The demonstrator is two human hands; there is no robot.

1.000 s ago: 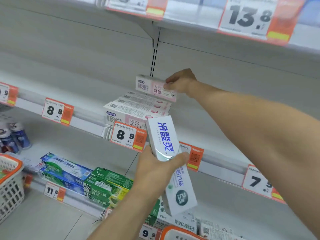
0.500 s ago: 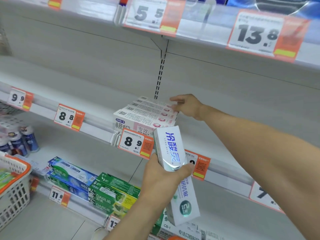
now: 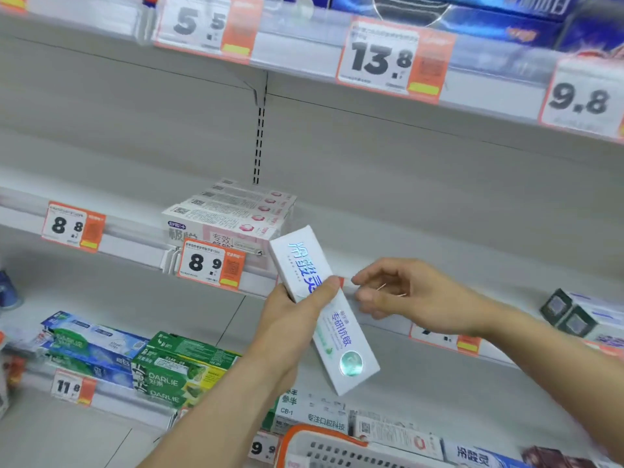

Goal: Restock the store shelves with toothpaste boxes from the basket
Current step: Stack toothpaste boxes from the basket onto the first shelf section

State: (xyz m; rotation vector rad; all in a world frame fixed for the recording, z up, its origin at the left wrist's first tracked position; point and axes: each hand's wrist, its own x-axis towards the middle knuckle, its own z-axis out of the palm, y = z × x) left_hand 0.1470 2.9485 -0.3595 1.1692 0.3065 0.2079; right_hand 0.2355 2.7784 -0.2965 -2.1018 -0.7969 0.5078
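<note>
**White box held before the shelf**

Below the pink stack point(image 3: 233, 214), the left hand point(image 3: 290, 329) holds a long glossy white toothpaste box point(image 3: 324, 309), blue lettering, slanting toward 5 o'clock. At 3 o'clock, the right hand point(image 3: 405, 295) hovers, grip loosely curled, empty.

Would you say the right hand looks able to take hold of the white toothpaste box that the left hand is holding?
Probably yes: the right hand holds nothing and sits just beside the white toothpaste box, with nothing between them. The left hand grips only its middle, leaving both ends free.
</note>
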